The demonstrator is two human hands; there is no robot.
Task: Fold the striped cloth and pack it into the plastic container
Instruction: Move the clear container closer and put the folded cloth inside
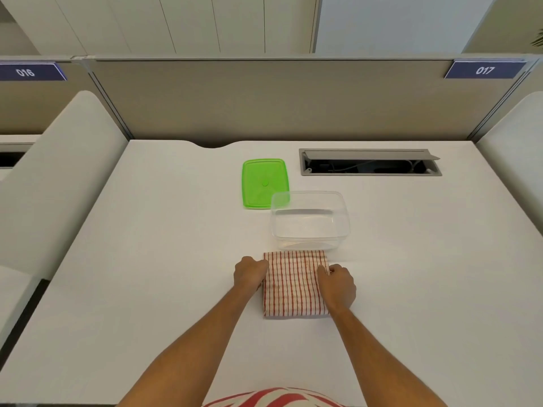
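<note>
Striped cloth (294,284) lies folded on the white bench (147,259), just in front of the clear plastic container (310,220). Left hand (249,273) & right hand (338,284) grip its side edges, fingers curled. Green lid (263,182) sits behind the container's left corner.

Single head-worn wide-angle view, looking forward and steeply down over the desk (147,259) from above its near edge. Close to both forearms and hands at lower centre, farther from the partition (264,98) across the back. Edges bent by lens.
</note>
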